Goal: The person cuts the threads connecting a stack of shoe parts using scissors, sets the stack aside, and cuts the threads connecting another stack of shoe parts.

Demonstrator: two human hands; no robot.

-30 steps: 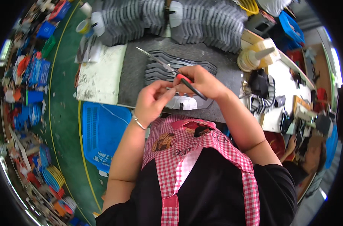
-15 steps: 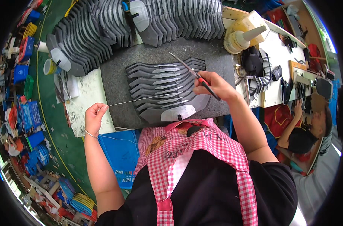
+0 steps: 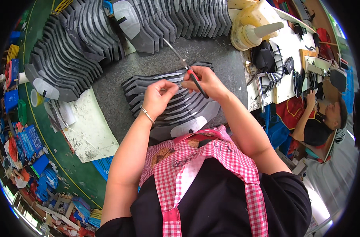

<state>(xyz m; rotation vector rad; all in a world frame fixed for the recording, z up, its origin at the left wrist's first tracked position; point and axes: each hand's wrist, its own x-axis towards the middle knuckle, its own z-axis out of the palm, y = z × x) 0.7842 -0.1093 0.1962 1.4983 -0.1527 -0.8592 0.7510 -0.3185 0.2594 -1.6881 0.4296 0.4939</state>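
My right hand [image 3: 207, 82] grips a pair of scissors [image 3: 194, 80] by the red and black handles, the long blades pointing up and left over the table. Close beside it, my left hand [image 3: 158, 96] is closed in a pinch, fingertips almost meeting the right hand's. A thin pale thread is pinched there, hardly visible now. Beneath both hands lies a fanned row of overlapping dark grey angled pads [image 3: 187, 110], partly covered by my hands. The nearest pad carries a light grey rounded patch [image 3: 189, 125] with a small black mark.
Long rows of similar pads [image 3: 69, 51] line the table's far and left sides. A yellowish glue bottle [image 3: 249, 36] with a pale nozzle stands far right. A white board [image 3: 91, 130] juts out at left. Another person [image 3: 326, 118] works at a bench on the right.
My left hand has moved right and up from the table's left edge to beside my right hand. The taut thread between them no longer shows. The scissors have shifted slightly left.
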